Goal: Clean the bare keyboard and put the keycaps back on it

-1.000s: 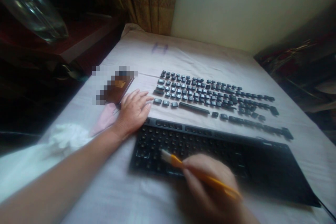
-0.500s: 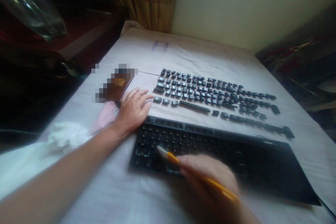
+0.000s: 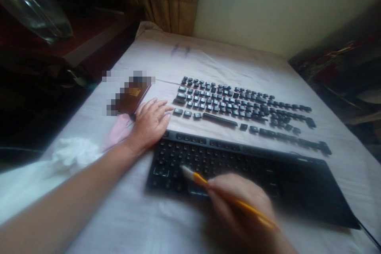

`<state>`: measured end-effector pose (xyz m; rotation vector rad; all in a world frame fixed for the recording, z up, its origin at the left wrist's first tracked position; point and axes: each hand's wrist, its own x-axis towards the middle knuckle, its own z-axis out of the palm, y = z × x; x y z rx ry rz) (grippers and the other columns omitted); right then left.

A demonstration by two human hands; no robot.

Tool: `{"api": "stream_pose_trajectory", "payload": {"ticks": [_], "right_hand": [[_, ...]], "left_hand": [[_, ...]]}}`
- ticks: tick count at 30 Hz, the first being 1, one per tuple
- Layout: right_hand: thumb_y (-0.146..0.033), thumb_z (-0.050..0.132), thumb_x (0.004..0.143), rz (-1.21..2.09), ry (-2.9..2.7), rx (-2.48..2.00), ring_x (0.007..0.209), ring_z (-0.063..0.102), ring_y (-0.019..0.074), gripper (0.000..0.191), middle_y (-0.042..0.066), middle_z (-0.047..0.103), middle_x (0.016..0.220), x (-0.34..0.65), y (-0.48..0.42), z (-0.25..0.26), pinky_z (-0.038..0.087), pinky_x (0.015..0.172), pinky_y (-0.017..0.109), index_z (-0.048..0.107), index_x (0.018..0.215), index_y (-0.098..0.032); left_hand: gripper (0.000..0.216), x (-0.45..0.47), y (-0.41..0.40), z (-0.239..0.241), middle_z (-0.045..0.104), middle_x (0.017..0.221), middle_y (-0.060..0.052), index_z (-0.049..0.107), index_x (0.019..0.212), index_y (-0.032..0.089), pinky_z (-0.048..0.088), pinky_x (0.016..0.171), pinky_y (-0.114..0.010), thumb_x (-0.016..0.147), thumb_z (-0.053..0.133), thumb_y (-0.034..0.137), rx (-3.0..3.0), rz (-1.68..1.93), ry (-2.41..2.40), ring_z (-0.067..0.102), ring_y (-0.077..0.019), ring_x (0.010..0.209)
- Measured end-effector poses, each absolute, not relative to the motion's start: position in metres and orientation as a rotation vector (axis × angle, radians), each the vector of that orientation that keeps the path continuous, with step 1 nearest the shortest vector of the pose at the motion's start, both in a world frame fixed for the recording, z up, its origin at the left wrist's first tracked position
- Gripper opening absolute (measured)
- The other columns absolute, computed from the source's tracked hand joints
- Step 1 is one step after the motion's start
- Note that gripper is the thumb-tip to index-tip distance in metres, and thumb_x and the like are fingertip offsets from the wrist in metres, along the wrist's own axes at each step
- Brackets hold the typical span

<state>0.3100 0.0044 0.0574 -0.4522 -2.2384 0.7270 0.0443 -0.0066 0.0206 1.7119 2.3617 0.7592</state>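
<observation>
A black keyboard [image 3: 220,158] with its keycaps off lies across the sheet in front of me. My right hand [image 3: 241,202] is closed round a yellow-handled paintbrush [image 3: 200,178], its pale bristles over the left part of the bare key switches. Whether the bristle tips touch the keyboard I cannot tell. My left hand [image 3: 153,121] rests with fingers spread, palm down, beside the keyboard's upper left corner. Behind the keyboard the removed keycaps [image 3: 218,103] lie in rows, with the long spacebar [image 3: 219,120] in the nearest row.
A brown, partly blurred-out object [image 3: 132,95] lies beyond my left fingers. A pink cloth [image 3: 117,131] and a white cloth [image 3: 71,156] are at the left. A clear bottle [image 3: 38,12] is above a dark red table [image 3: 86,43]. A cable [image 3: 369,235] leaves the keyboard's right corner.
My right hand and the paintbrush have shifted slightly to the right over the keyboard. My left hand stays in place.
</observation>
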Motion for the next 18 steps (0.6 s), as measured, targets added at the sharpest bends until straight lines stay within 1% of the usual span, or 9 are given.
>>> {"api": "stream_pose_trajectory", "payload": {"ticks": [3, 7, 10, 13, 15, 18], "right_hand": [[-0.004, 0.059, 0.084, 0.722, -2.246, -0.437, 0.054, 0.071, 0.0125, 0.018, 0.0, 0.075, 0.068, 0.307, 0.005, 0.0561, 0.058, 0.055, 0.019, 0.064, 0.09, -0.021], [-0.003, 0.06, 0.084, 0.753, -2.236, -0.374, 0.055, 0.071, 0.0129, 0.019, 0.001, 0.076, 0.069, 0.3065, 0.0048, 0.053, 0.058, 0.056, 0.019, 0.065, 0.092, -0.02], [-0.004, 0.059, 0.085, 0.804, -2.238, -0.353, 0.057, 0.073, 0.0144, 0.021, 0.002, 0.077, 0.074, 0.3086, 0.0036, 0.0511, 0.059, 0.055, 0.021, 0.065, 0.098, -0.02], [-0.004, 0.057, 0.085, 0.837, -2.228, -0.364, 0.061, 0.074, 0.0144, 0.026, 0.002, 0.078, 0.079, 0.3121, 0.0029, 0.0508, 0.06, 0.058, 0.021, 0.064, 0.105, -0.02], [-0.005, 0.056, 0.084, 0.821, -2.203, -0.421, 0.064, 0.075, 0.0137, 0.026, 0.001, 0.078, 0.08, 0.3142, 0.003, 0.0522, 0.06, 0.061, 0.02, 0.064, 0.103, -0.021], [-0.005, 0.055, 0.084, 0.797, -2.19, -0.485, 0.063, 0.074, 0.0119, 0.023, 0.0, 0.076, 0.077, 0.3153, 0.0036, 0.056, 0.059, 0.061, 0.018, 0.063, 0.097, -0.022]], "left_hand": [[0.039, 0.0436, -0.0067, 0.0199, 0.06, 0.142, -0.003, 0.067, 0.119, 0.027, 0.027, 0.121, -0.053, 0.092, 0.041, 0.036, 1.713, 0.761, 2.363, 0.041, -0.0278, 0.143], [0.038, 0.0426, -0.0065, 0.0189, 0.061, 0.141, -0.002, 0.067, 0.119, 0.028, 0.027, 0.121, -0.053, 0.092, 0.041, 0.034, 1.717, 0.774, 2.361, 0.041, -0.0269, 0.142], [0.039, 0.0417, -0.0062, 0.0176, 0.06, 0.142, -0.004, 0.067, 0.119, 0.027, 0.027, 0.121, -0.054, 0.093, 0.039, 0.032, 1.712, 0.782, 2.359, 0.041, -0.0274, 0.142], [0.04, 0.0404, -0.0058, 0.0156, 0.06, 0.142, -0.005, 0.068, 0.118, 0.026, 0.028, 0.12, -0.053, 0.093, 0.038, 0.03, 1.714, 0.825, 2.369, 0.043, -0.0275, 0.141], [0.039, 0.0393, -0.0056, 0.0143, 0.06, 0.142, -0.005, 0.068, 0.118, 0.025, 0.029, 0.12, -0.052, 0.093, 0.038, 0.027, 1.717, 0.853, 2.375, 0.044, -0.027, 0.14], [0.04, 0.0379, -0.0053, 0.0132, 0.059, 0.143, -0.006, 0.068, 0.119, 0.025, 0.03, 0.12, -0.051, 0.092, 0.038, 0.024, 1.717, 0.872, 2.387, 0.044, -0.027, 0.14]]}}
